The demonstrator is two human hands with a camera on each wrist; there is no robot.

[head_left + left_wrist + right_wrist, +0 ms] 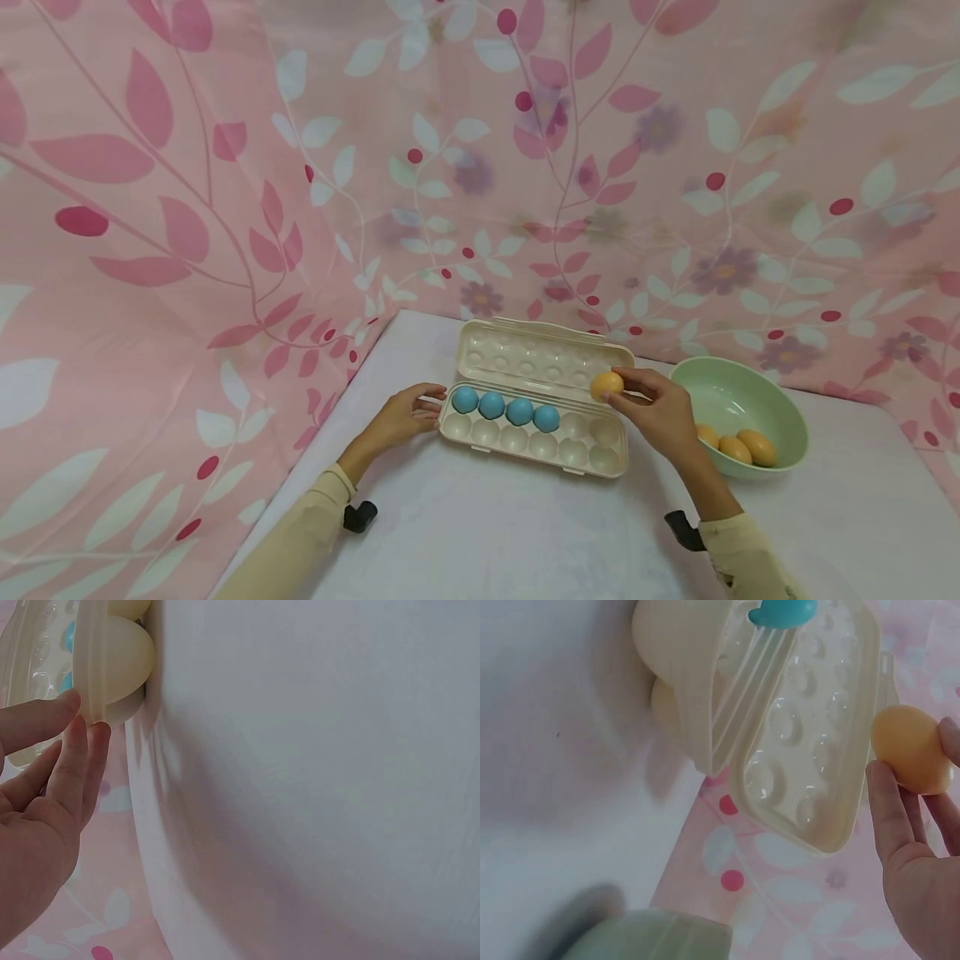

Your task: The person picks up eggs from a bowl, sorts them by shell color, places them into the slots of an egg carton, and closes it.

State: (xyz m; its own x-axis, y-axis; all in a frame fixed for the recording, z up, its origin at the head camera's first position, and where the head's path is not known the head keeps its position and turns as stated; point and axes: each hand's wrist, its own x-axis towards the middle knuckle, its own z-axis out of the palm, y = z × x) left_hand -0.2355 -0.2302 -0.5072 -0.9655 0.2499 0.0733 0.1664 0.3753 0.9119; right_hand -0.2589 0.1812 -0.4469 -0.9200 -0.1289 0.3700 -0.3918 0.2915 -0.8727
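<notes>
Right fingers point(889, 810), orange egg point(907, 746) pinched between tips, left fingers point(70, 761) gripping carton point(90, 652)

White table point(487, 533) is filling much of the lower half of the head view, its far edge lying by the pink backdrop point(525, 192), which is hanging behind & along the L side. Backdrop is showing big pink leaves point(92, 158), white leaves point(72, 481), dark-pink dots point(82, 221) & a few blurry purplish flwrs point(724, 271). In L wrist view, table is taking up most of the frame, w/ backdrop peeking in lower L. In R wrist view, table is covering the L side, backdrop the R
</notes>
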